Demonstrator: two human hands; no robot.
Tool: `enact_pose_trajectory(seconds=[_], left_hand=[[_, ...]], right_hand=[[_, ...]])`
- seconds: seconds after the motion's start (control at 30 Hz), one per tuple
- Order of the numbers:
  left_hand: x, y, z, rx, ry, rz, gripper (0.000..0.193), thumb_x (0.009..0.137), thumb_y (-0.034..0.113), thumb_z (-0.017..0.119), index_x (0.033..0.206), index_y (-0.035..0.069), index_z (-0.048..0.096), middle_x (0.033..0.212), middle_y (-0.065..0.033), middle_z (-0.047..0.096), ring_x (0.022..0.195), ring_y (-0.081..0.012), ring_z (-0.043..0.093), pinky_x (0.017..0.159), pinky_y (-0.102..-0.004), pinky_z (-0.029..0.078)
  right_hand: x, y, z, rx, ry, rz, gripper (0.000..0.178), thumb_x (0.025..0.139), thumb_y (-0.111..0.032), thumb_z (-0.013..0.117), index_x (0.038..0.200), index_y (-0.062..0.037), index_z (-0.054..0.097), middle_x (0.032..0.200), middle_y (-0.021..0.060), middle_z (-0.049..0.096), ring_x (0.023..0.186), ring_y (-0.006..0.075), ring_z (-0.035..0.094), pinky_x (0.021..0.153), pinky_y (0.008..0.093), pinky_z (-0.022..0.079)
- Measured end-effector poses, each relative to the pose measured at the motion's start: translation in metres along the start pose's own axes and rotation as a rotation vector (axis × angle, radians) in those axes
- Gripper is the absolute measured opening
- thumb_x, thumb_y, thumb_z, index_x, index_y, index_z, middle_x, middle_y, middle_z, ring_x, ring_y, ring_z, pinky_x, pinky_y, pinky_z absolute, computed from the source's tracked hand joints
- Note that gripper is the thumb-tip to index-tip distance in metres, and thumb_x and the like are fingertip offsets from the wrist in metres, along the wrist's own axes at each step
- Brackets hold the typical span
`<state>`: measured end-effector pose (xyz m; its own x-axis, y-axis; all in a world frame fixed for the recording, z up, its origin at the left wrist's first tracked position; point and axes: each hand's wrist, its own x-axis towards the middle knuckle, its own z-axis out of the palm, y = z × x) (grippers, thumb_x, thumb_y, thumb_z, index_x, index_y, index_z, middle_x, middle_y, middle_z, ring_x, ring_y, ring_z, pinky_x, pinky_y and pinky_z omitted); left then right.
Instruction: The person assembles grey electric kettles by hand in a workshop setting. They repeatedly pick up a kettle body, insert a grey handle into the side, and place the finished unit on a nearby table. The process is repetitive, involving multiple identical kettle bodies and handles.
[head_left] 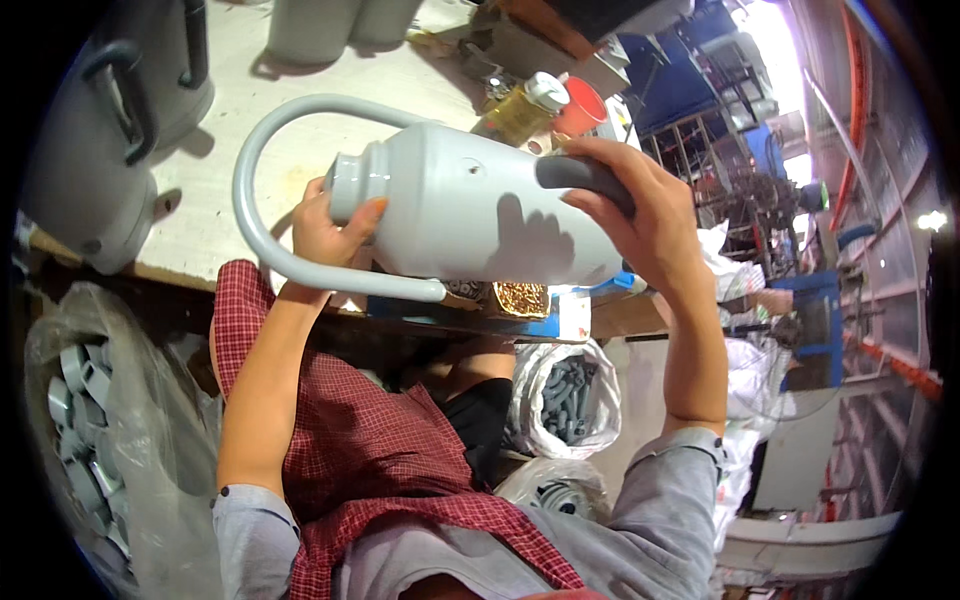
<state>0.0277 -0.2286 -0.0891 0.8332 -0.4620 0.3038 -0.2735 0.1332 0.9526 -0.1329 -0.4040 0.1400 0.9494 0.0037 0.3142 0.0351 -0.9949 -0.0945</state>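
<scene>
A light grey vacuum flask (450,215) lies tilted on its side in front of me, above the table's near edge. Its long curved carrying handle (247,190) loops out past the neck. My left hand (335,230) is closed around the neck and cap end, thumb along the ring. A dark grey curved grip piece (585,178) rests against the flask's side near the base. My right hand (640,205) is closed on that grip piece, and its shadow falls on the body. A small dark hole shows on the flask's upper side.
Several grey flasks (85,190) with dark handles stand at the left. A yellow bottle (510,112) and red cup (580,105) are beyond the flask. Brass-coloured screws (520,298) fill a box at the table edge. Bags of grey parts (568,400) stand below.
</scene>
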Motion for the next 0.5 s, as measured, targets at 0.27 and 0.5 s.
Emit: enact_pose_trajectory(seconds=[0.27, 0.5], left_hand=[[0.005, 0.004, -0.001, 0.113, 0.006, 0.219, 0.04, 0.076, 0.04, 0.072, 0.084, 0.0, 0.07, 0.08, -0.0122, 0.069, 0.087, -0.0307, 0.057, 0.078, -0.0401, 0.047], [0.008, 0.01, -0.004, 0.152, 0.033, 0.296, 0.039, 0.077, 0.037, 0.071, 0.078, -0.001, 0.069, 0.075, -0.013, 0.068, 0.073, -0.029, 0.06, 0.082, -0.0391, 0.043]], right_hand=[[0.044, -0.007, 0.026, -0.012, -0.205, -0.077, 0.036, 0.079, -0.014, 0.074, 0.111, -0.006, 0.06, 0.096, 0.0138, 0.067, 0.084, 0.0295, 0.066, 0.074, 0.0348, 0.052], [0.05, -0.003, 0.027, 0.005, -0.25, -0.11, 0.035, 0.08, -0.014, 0.073, 0.11, -0.006, 0.06, 0.092, 0.0141, 0.067, 0.08, 0.0284, 0.067, 0.071, 0.033, 0.052]])
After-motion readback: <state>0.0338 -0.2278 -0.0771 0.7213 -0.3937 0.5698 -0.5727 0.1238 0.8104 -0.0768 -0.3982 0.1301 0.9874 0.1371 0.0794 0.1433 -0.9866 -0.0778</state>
